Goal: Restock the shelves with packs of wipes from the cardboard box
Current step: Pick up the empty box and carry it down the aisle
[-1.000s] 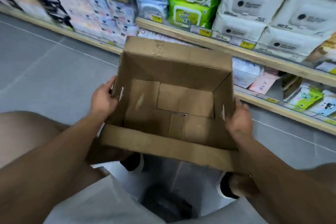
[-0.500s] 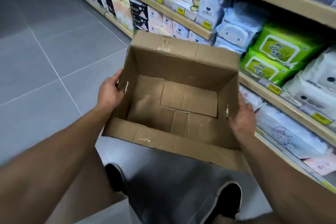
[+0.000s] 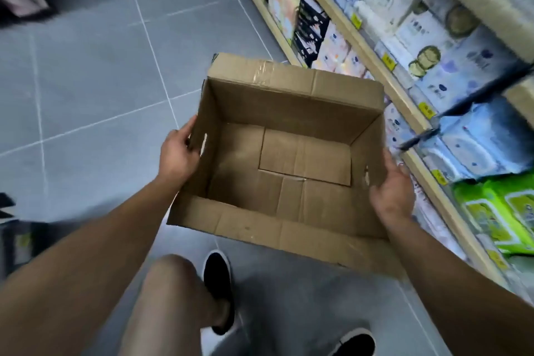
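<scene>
I hold a brown cardboard box (image 3: 277, 136) in front of me, above the floor, with its top flaps open. Nothing lies inside it; only its folded bottom flaps show. My left hand (image 3: 177, 154) grips the box's left wall and my right hand (image 3: 391, 189) grips its right wall. Packs of wipes (image 3: 479, 141) in blue, white and green wrappers fill the wooden shelves (image 3: 375, 58) along the right side.
A grey tiled floor (image 3: 95, 81) stretches to the left and ahead. My knee and black shoes (image 3: 218, 286) are below the box. A dark blurred object sits at the top left corner, and another dark shape at the left edge.
I have turned left with the box, so the shelves have swung from straight ahead to my right. My crouch has given way to standing. Both hands keep their grip on the box.
</scene>
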Available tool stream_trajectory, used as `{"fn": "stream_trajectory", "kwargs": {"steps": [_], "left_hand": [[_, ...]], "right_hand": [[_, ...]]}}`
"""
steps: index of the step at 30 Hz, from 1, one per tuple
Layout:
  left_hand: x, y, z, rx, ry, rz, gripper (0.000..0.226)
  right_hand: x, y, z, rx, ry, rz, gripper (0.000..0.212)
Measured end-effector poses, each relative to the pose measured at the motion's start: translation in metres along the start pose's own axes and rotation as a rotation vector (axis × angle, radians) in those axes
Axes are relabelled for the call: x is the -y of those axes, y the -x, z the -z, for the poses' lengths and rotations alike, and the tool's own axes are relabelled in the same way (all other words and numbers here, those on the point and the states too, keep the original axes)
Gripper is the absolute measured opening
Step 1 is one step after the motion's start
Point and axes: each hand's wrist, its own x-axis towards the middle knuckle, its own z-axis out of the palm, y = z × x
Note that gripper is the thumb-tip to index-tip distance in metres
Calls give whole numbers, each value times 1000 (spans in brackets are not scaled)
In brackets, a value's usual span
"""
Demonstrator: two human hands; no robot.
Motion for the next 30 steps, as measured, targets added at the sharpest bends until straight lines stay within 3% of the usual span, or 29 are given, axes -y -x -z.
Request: {"fn": "stream_trajectory", "kwargs": {"steps": [8,13,18,21,30], "left_hand": [[-32,-34,229,-99,103,219,52],[-36,-61,345,-158,118,278,52],[-40,-105,418,-232,162,363,51],[-44,-145,444,-269,179,376,62],[-78,-326,483,-413,165,462,69]], "right_hand": [[222,-17,135,86,46,184,78],[346,-20,175,117,60,280,70],[449,-49,183,135,69,345,72],[508,-87,181,147,53,412,74],[674,-257,164,147,-1,544,76]]}}
